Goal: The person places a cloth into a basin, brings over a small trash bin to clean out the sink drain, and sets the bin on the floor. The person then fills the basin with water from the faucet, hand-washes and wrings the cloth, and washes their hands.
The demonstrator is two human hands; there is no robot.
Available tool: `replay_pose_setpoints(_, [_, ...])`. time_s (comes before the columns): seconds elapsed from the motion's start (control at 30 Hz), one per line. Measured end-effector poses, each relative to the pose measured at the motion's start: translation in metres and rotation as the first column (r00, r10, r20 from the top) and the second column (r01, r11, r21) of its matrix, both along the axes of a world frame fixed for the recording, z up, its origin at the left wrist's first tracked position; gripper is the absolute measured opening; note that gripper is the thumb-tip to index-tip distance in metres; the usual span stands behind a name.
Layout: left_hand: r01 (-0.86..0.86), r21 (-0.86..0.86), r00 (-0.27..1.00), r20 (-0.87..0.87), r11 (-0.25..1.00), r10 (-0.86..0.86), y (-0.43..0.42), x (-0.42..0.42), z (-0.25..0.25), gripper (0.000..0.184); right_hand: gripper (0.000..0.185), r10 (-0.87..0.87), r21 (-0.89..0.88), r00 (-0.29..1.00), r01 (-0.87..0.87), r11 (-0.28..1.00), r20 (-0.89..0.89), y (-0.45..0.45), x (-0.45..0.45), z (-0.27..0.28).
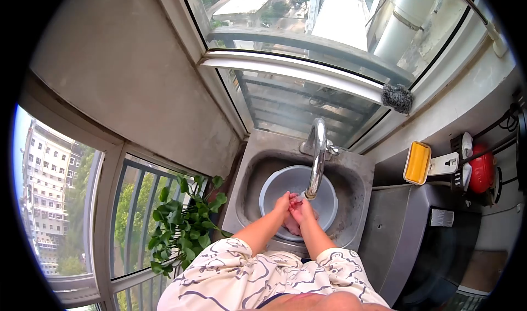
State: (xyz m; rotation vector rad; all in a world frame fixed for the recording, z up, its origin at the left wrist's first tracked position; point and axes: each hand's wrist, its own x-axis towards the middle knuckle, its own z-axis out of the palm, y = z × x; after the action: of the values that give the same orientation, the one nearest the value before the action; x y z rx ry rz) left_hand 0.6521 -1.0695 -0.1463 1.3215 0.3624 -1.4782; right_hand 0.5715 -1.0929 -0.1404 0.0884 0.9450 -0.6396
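Clearly, slipping is the likeliest trouble: the left hand point(282, 204) and right hand point(301, 211) meet over the basin point(324, 185), both holding a soft pinkish item point(292, 226) with fingers curled nearly closed. How firmly each grips I cannot tell, as the fingers overlap. The item trails towards six o'clock within the basin; if wet, its loose part could slide free and drop, probably splashing the patterned clothing point(247, 272) at six o'clock.

The tap point(318, 157) reaches down from one o'clock, its spout just beside the fingers. Lifting abruptly could knock knuckles against it. Whether water is running is unclear; a strong stream striking the item might spray outward. The basin sits inside the steel sink point(233, 215), so uneven pressing could tip or shift it. Leafy stems point(184, 223) at eight o'clock might catch a swinging left elbow.
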Motion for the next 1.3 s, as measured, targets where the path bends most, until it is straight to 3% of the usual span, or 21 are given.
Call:
replay_pose_setpoints(0.07, [0.074, -0.024, 0.997, -0.004, 0.997, -0.074, 0.003, 0.001, -0.006, 0.027, 0.011, -0.035, 0.021, 0.998, 0.034, 0.999, 0.048, -0.001, 0.002, -0.018])
replay_pose_setpoints(0.13, [0.049, -0.008, 0.998, -0.03, 0.999, -0.049, 0.001, -0.003, -0.013, 0.024, 0.011, 0.009, -0.152, 0.993, 0.01, 0.988, 0.118, 0.0, 0.003, -0.045])
replay_pose_setpoints(0.2, [-0.169, 0.029, 0.978, -0.115, 0.985, 0.171, 0.0, -0.007, -0.024, 0.022, 0.015, 0.012, -0.127, 0.994, -0.026, 0.992, -0.108, -0.005, 0.017, -0.088])
replay_pose_setpoints(0.3, [-0.182, 0.07, 0.974, -0.127, 0.981, 0.19, -0.005, -0.01, 0.009, 0.031, 0.02, 0.071, -0.111, 0.975, -0.097, 0.989, -0.212, -0.021, 0.031, -0.092])
replay_pose_setpoints(0.37, [-0.187, 0.09, 0.964, -0.172, 0.978, 0.201, -0.011, -0.011, 0.022, 0.035, 0.024, 0.126, -0.111, 0.958, -0.159, 0.981, -0.256, -0.026, 0.034, -0.071])
replay_pose_setpoints(0.43, [-0.049, 0.071, 0.958, -0.278, 0.996, 0.067, -0.011, -0.01, 0.017, 0.045, 0.027, 0.209, -0.114, 0.934, -0.25, 0.961, -0.291, -0.023, 0.035, -0.022])
replay_pose_setpoints(0.53, [0.124, -0.022, 0.936, -0.328, 0.992, -0.125, -0.008, 0.001, -0.084, 0.051, 0.033, 0.297, -0.138, 0.894, -0.359, 0.923, -0.336, -0.005, 0.037, 0.071])
replay_pose_setpoints(0.57, [0.128, -0.029, 0.932, -0.337, 0.991, -0.13, -0.01, -0.001, -0.071, 0.051, 0.035, 0.303, -0.147, 0.889, -0.369, 0.918, -0.342, 0.002, 0.035, 0.079])
replay_pose_setpoints(0.6, [0.212, 0.056, 0.971, -0.125, 0.976, -0.204, -0.01, -0.005, -0.058, 0.047, 0.035, 0.299, -0.148, 0.886, -0.368, 0.918, -0.354, 0.002, 0.031, 0.073])
replay_pose_setpoints(0.67, [0.299, 0.264, 0.883, 0.289, 0.917, -0.371, -0.016, -0.012, 0.0, 0.039, 0.035, 0.192, -0.188, 0.947, -0.244, 0.951, -0.257, 0.006, 0.022, 0.034])
replay_pose_setpoints(0.73, [0.315, 0.351, 0.847, 0.316, 0.882, -0.428, -0.021, -0.018, 0.03, 0.036, 0.036, 0.087, -0.201, 0.985, -0.116, 0.973, -0.147, 0.019, 0.012, -0.017])
replay_pose_setpoints(0.83, [0.464, 0.203, 0.781, 0.366, 0.862, -0.506, -0.013, -0.02, -0.036, 0.039, 0.037, -0.016, -0.203, 1.0, 0.01, 0.979, -0.026, 0.022, 0.012, -0.069])
replay_pose_setpoints(0.9, [0.558, 0.125, 0.72, 0.419, 0.821, -0.553, -0.004, -0.022, -0.08, 0.042, 0.025, -0.321, -0.117, 0.94, 0.307, 0.944, -0.119, 0.017, 0.014, -0.083])
replay_pose_setpoints(1.0, [0.638, 0.091, 0.641, 0.488, 0.765, -0.592, 0.004, -0.025, -0.119, 0.046, 0.032, -0.321, 0.043, 0.946, 0.323, 0.945, -0.043, 0.007, 0.023, 0.056])
replay_pose_setpoints(1.03, [0.637, 0.095, 0.643, 0.483, 0.765, -0.595, 0.005, -0.028, -0.113, 0.046, 0.032, -0.32, 0.049, 0.946, 0.322, 0.946, -0.047, 0.004, 0.022, 0.064])
replay_pose_setpoints(1.1, [0.383, -0.066, 0.878, 0.337, 0.921, -0.341, -0.01, -0.033, -0.095, 0.042, 0.038, -0.11, 0.103, 0.965, 0.138, 0.985, -0.239, -0.003, 0.015, 0.071])
replay_pose_setpoints(1.17, [0.065, -0.163, 0.989, 0.139, 0.984, -0.043, -0.029, -0.038, -0.052, 0.038, 0.037, -0.146, 0.09, 0.97, 0.166, 0.982, -0.194, -0.004, 0.008, 0.023])
replay_pose_setpoints(1.2, [-0.109, -0.185, 0.993, 0.027, 0.977, 0.116, -0.036, -0.039, -0.026, 0.036, 0.037, -0.215, 0.085, 0.971, 0.224, 0.971, -0.104, -0.005, 0.001, -0.012])
replay_pose_setpoints(1.23, [-0.292, -0.047, 0.945, -0.166, 0.955, 0.281, -0.039, -0.039, 0.01, 0.033, 0.037, -0.283, 0.104, 0.959, 0.282, 0.954, 0.002, -0.006, -0.005, -0.049])
replay_pose_setpoints(1.27, [-0.293, -0.038, 0.945, -0.164, 0.955, 0.284, -0.032, -0.038, 0.014, 0.033, 0.037, -0.343, 0.145, 0.933, 0.327, 0.934, 0.11, -0.007, -0.011, -0.08])
replay_pose_setpoints(1.3, [-0.343, -0.101, 0.884, -0.37, 0.934, 0.285, -0.022, -0.035, 0.016, 0.029, 0.037, -0.394, 0.202, 0.894, 0.355, 0.913, 0.213, -0.009, -0.017, -0.105])
